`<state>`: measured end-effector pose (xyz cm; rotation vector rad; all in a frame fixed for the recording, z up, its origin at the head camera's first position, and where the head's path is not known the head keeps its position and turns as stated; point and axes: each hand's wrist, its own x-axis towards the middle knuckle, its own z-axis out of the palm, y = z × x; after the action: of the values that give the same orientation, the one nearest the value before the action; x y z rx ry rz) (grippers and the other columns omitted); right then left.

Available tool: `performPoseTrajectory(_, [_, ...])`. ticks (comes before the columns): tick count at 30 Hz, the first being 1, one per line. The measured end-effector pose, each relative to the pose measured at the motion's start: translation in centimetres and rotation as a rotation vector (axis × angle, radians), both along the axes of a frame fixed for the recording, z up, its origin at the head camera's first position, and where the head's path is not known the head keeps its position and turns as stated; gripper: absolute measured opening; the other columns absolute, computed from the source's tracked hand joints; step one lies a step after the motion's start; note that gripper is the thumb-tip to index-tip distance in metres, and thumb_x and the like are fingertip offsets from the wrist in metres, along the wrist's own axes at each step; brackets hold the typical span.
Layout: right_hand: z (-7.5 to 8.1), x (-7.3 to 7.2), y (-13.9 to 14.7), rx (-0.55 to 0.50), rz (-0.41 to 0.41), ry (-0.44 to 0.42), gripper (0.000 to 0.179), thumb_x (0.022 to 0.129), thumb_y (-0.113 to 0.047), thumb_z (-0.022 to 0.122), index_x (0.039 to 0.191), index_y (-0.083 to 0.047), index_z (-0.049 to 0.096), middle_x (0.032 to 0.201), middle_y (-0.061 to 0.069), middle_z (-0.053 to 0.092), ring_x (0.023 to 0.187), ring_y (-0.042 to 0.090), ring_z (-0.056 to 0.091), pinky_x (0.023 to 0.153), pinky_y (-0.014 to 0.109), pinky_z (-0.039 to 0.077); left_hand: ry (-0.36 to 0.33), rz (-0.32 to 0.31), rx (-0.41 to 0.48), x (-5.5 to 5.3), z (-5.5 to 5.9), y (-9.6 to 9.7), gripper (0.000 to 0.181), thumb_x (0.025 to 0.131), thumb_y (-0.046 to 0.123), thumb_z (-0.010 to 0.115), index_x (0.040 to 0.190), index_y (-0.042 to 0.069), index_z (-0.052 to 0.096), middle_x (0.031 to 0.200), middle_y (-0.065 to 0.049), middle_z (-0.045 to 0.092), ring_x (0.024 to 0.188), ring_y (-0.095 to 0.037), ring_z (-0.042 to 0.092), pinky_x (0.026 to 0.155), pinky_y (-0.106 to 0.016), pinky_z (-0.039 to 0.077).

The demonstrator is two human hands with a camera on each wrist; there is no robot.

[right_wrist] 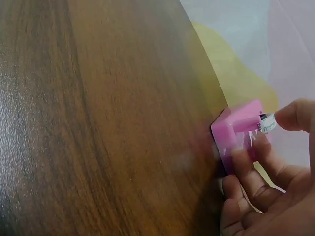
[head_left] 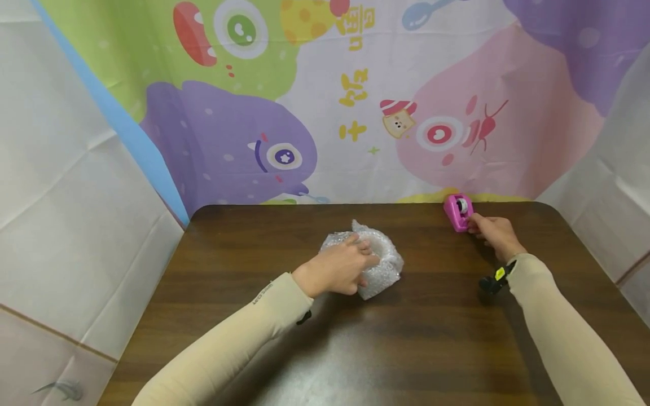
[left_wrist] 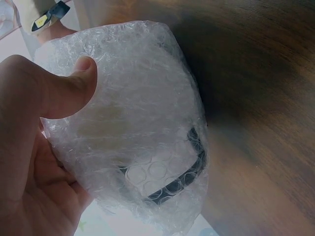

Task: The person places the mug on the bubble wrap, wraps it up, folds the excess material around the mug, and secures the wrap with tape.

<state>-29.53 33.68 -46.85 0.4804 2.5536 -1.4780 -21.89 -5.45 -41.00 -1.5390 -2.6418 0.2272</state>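
Note:
A bubble-wrapped bundle [head_left: 383,276] rests near the middle of the table, a rounded rim showing at its top. My left hand [head_left: 340,268] grips its left side; in the left wrist view the thumb [left_wrist: 81,91] presses the wrap [left_wrist: 142,93] while the other fingers are partly hidden behind it. A dark curved stripe shows through the plastic. At the table's back right, my right hand [head_left: 496,234] holds the near end of a pink tape dispenser [head_left: 451,212] between thumb and fingers. Its small tape roll [right_wrist: 267,124] sits close to the thumb tip.
The dark wooden table [head_left: 406,349] ends at the back against a cartoon-printed cloth [head_left: 325,158]. Pale panels stand to the left [head_left: 76,186] and right [head_left: 624,186]. A dark strap with a yellow mark [head_left: 500,274] is on my right wrist.

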Motion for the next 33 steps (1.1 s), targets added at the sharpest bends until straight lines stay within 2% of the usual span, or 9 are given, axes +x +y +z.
performPoseTrajectory(3, [0.01, -0.14, 0.15, 0.002, 0.009, -0.013, 0.064, 0.102, -0.05, 0.051, 0.136, 0.004, 0.058, 0.084, -0.02, 0.066, 0.103, 0.017, 0.058, 0.085, 0.032, 0.047, 0.0, 0.002, -0.006, -0.05, -0.04, 0.04, 0.038, 0.09, 0.035, 0.075, 0.122, 0.017, 0.063, 0.119, 0.0, 0.072, 0.123, -0.02, 0.058, 0.123, -0.046, 0.036])
performPoseTrajectory(9, [-0.11, -0.17, 0.38, 0.048, 0.047, -0.019, 0.064, 0.102, -0.045, 0.056, 0.138, 0.008, 0.054, 0.088, -0.016, 0.068, 0.101, 0.017, 0.057, 0.081, 0.029, 0.047, -0.003, 0.011, -0.02, -0.02, 0.0, 0.09, 0.04, 0.091, 0.035, 0.075, 0.124, 0.017, 0.063, 0.121, 0.0, 0.072, 0.125, -0.02, 0.057, 0.123, -0.045, 0.035])
performPoseTrajectory(16, [-0.27, -0.02, 0.43, 0.087, 0.047, 0.028, 0.055, 0.101, -0.043, 0.061, 0.126, 0.006, 0.062, 0.087, -0.013, 0.067, 0.086, 0.012, 0.057, 0.072, 0.025, 0.05, -0.007, 0.023, -0.017, 0.03, -0.05, 0.04, 0.04, 0.091, 0.036, 0.075, 0.124, 0.018, 0.062, 0.122, 0.0, 0.071, 0.126, -0.019, 0.056, 0.124, -0.045, 0.035])
performPoseTrajectory(19, [-0.33, 0.07, 0.36, 0.113, 0.051, 0.067, 0.052, 0.1, -0.041, 0.063, 0.123, 0.006, 0.065, 0.091, -0.007, 0.069, 0.084, 0.01, 0.059, 0.069, 0.022, 0.051, -0.008, 0.023, -0.014, 0.06, -0.01, 0.03, 0.04, 0.09, 0.035, 0.075, 0.124, 0.018, 0.062, 0.122, 0.0, 0.072, 0.126, -0.02, 0.057, 0.124, -0.045, 0.035])
performPoseTrajectory(25, [-0.56, 0.21, 0.27, 0.195, 0.045, 0.096, 0.051, 0.1, -0.042, 0.064, 0.121, 0.005, 0.066, 0.105, 0.011, 0.069, 0.088, 0.016, 0.058, 0.067, 0.023, 0.05, -0.012, 0.016, -0.009, 0.02, 0.01, 0.05, 0.04, 0.09, 0.034, 0.076, 0.124, 0.017, 0.063, 0.12, 0.0, 0.072, 0.125, -0.02, 0.057, 0.123, -0.046, 0.035])
performPoseTrajectory(33, [-0.69, 0.2, 0.16, 0.224, 0.013, 0.112, 0.045, 0.1, -0.038, 0.064, 0.117, 0.004, 0.067, 0.1, 0.008, 0.068, 0.089, 0.02, 0.055, 0.066, 0.023, 0.048, -0.019, 0.018, -0.005, 0.05, 0.01, 0.06, 0.04, 0.09, 0.033, 0.076, 0.124, 0.017, 0.063, 0.12, 0.0, 0.072, 0.126, -0.02, 0.057, 0.123, -0.047, 0.035])
